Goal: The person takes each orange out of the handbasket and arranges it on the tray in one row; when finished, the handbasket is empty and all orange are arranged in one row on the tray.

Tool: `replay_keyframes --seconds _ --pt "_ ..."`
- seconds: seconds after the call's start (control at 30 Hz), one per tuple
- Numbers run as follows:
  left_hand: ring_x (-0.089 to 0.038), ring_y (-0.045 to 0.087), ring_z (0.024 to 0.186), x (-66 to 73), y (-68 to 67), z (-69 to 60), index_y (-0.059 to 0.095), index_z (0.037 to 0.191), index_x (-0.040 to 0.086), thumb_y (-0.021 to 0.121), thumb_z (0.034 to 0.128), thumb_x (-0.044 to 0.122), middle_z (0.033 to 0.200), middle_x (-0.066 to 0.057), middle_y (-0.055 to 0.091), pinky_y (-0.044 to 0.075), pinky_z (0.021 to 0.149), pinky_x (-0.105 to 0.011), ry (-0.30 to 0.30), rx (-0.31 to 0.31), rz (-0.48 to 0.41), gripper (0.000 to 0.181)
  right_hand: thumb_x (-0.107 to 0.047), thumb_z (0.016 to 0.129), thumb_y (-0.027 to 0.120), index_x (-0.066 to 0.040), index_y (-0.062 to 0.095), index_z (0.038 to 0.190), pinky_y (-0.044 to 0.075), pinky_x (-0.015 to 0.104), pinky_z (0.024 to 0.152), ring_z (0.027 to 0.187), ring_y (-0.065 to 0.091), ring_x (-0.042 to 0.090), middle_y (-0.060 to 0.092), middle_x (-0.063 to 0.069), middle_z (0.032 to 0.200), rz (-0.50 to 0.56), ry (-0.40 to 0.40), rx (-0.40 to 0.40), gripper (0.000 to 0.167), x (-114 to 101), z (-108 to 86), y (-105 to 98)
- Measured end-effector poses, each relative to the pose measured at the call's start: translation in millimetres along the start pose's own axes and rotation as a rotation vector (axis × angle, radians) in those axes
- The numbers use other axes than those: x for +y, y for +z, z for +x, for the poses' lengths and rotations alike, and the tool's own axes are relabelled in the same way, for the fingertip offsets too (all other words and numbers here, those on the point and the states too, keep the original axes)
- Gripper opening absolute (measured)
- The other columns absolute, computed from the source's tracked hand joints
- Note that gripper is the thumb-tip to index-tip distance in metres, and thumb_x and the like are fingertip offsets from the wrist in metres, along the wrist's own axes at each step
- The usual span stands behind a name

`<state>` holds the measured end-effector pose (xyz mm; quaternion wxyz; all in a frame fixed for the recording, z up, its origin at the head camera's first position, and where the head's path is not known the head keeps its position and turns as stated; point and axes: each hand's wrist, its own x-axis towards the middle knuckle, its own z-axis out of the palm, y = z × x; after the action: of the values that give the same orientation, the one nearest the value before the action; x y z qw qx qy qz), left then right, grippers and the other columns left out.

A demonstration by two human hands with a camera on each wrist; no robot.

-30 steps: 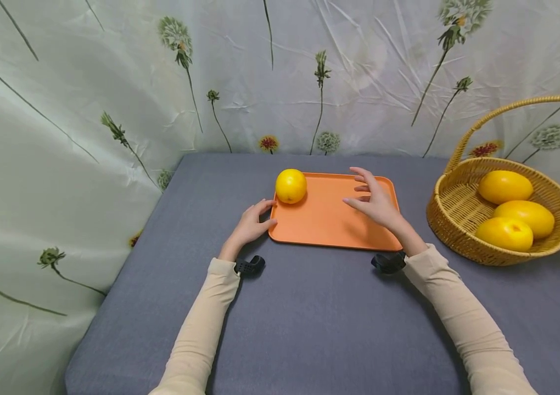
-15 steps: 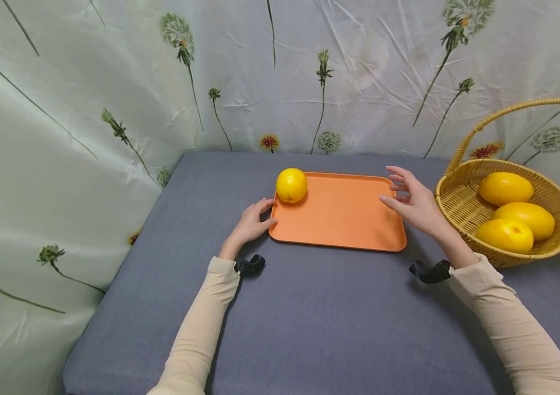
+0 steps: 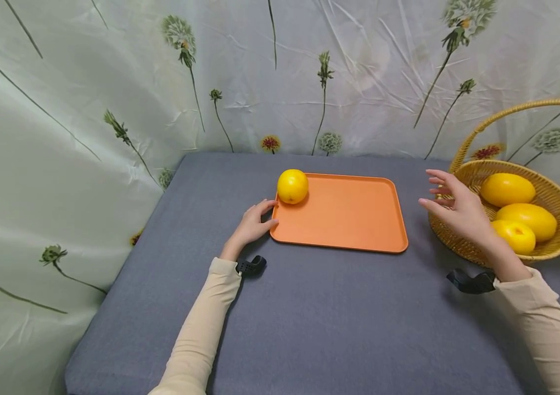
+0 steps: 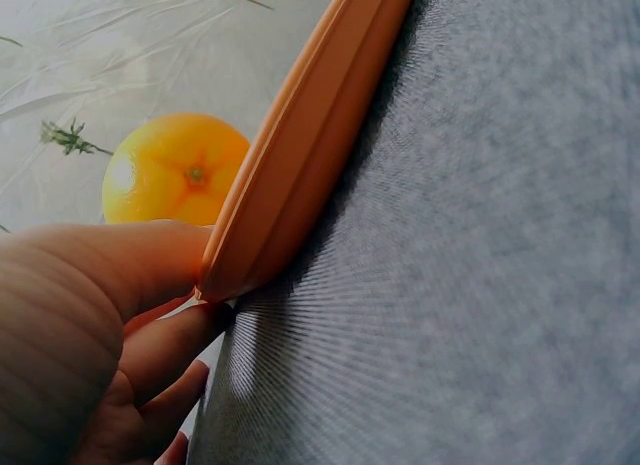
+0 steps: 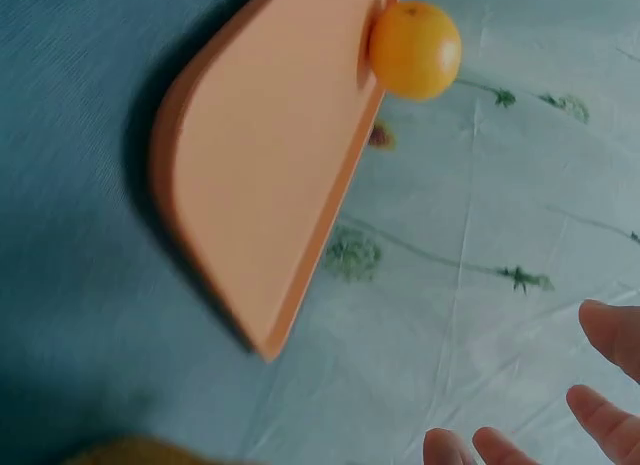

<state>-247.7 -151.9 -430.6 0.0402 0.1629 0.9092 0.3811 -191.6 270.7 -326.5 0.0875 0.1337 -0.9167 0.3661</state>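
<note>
My left hand [image 3: 251, 225] rests at the left edge of an orange tray [image 3: 346, 214], thumb and fingers relaxed and spread along its rim. In the left wrist view the thumb and a fingertip touch the tray [image 4: 290, 175] at its end. A round yellow-orange fruit [image 3: 292, 186] sits in the tray's back left corner, just beyond that hand. My right hand [image 3: 465, 211] holds nothing, its fingers apart and slightly bent, over the near left side of a wicker basket [image 3: 458, 249]. Several yellow fruits [image 3: 507, 189] lie inside the basket, one partly behind the hand.
Blue-grey cloth [image 3: 329, 318] covers the table beneath the tray and basket. The basket's tall handle [image 3: 522, 104] arches above its rim at the right. Behind and to the left hangs a pale curtain [image 3: 260, 66] printed with flowers. A black strap [image 3: 472, 281] is on the right wrist.
The right hand has moved right, from above the tray to the basket's left side, still empty. My left hand, the tray and the fruits stay in place.
</note>
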Motion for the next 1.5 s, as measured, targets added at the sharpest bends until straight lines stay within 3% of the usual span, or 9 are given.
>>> replay_keyframes --seconds 0.17,0.37,0.47,0.63,0.77,0.83,0.87,0.97,1.5 --pt "-0.031 0.024 0.145 1.7 -0.4 -1.0 0.044 0.137 0.002 0.059 0.0902 0.017 0.143 -0.018 0.046 0.011 0.12 -0.051 -0.001 0.003 -0.008 0.051 -0.015 0.088 0.064 -0.008 0.038 0.141 0.031 -0.008 0.072 0.089 0.038 -0.026 0.049 0.022 0.126 -0.036 0.015 0.027 0.06 11.0 -9.9 -16.6" --pt "-0.031 0.024 0.145 3.4 -1.4 -2.3 0.044 0.137 0.002 0.059 0.0901 0.017 0.143 -0.017 0.046 0.011 0.12 -0.05 -0.003 0.007 -0.007 0.051 -0.016 0.087 0.064 -0.012 0.04 0.141 0.031 -0.008 0.071 0.086 0.038 -0.028 0.039 -0.032 0.11 -0.058 0.046 0.045 0.059 24.4 -19.9 -35.3" --pt "-0.032 0.024 0.145 3.5 -1.0 -2.1 0.045 0.137 0.002 0.059 0.0901 0.017 0.143 -0.018 0.047 0.011 0.12 -0.05 -0.001 0.005 -0.005 0.051 -0.017 0.088 0.064 -0.013 0.038 0.142 0.03 -0.008 0.069 0.085 0.036 -0.031 0.033 -0.04 0.105 -0.066 0.069 0.044 0.061 32.2 -24.4 -43.3" --pt "-0.031 0.024 0.145 3.3 -0.1 -2.0 0.045 0.136 0.002 0.06 0.0899 0.016 0.143 -0.017 0.047 0.012 0.12 -0.051 0.002 0.005 -0.007 0.051 -0.025 0.09 0.061 -0.013 0.032 0.146 0.036 0.0 0.067 0.09 0.049 -0.015 0.053 0.001 0.125 -0.142 0.139 0.039 0.064 51.0 -28.7 -52.7" --pt "-0.032 0.024 0.145 3.6 -0.2 -2.2 0.045 0.136 0.001 0.059 0.0895 0.016 0.143 -0.018 0.047 0.011 0.12 -0.051 0.007 0.006 -0.015 0.051 -0.035 0.092 0.055 -0.02 0.026 0.149 0.042 0.014 0.066 0.091 0.053 -0.002 0.043 0.033 0.135 -0.247 0.21 0.037 0.066 74.1 -32.0 -57.0" --pt "-0.031 0.024 0.145 3.9 -0.4 -2.2 0.045 0.136 0.001 0.059 0.0894 0.015 0.143 -0.018 0.047 0.011 0.12 -0.051 0.007 0.007 -0.017 0.051 -0.034 0.093 0.053 -0.019 0.023 0.15 0.049 0.035 0.073 0.097 0.058 0.015 0.04 0.035 0.136 -0.262 0.233 0.032 0.066 80.9 -34.7 -59.0" --pt "-0.031 0.024 0.145 4.0 -0.5 -2.2 0.045 0.136 0.002 0.059 0.0894 0.016 0.143 -0.018 0.047 0.011 0.12 -0.05 0.007 0.007 -0.017 0.051 -0.036 0.093 0.053 -0.021 0.023 0.15 0.049 0.028 0.07 0.093 0.057 0.011 0.042 0.033 0.136 -0.293 0.25 0.039 0.066 84.7 -36.3 -59.8" --pt "-0.031 0.024 0.145 4.3 -0.8 -2.6 0.045 0.136 0.002 0.059 0.0894 0.016 0.143 -0.017 0.047 0.011 0.12 -0.05 0.005 0.006 -0.014 0.051 -0.03 0.095 0.05 -0.008 0.021 0.149 0.044 0.058 0.076 0.104 0.047 0.053 0.037 0.041 0.133 -0.262 0.257 0.015 0.065 84.2 -41.6 -62.8" --pt "-0.032 0.026 0.144 2.9 -0.2 -2.3 0.046 0.135 0.001 0.059 0.0893 0.016 0.141 -0.018 0.048 0.013 0.119 -0.051 0.021 0.015 -0.007 0.05 -0.017 0.097 0.045 0.013 0.038 0.13 0.042 0.063 0.072 0.101 0.045 0.063 0.044 0.044 0.117 -0.377 0.248 -0.114 0.045 82.9 -55.0 -72.2"
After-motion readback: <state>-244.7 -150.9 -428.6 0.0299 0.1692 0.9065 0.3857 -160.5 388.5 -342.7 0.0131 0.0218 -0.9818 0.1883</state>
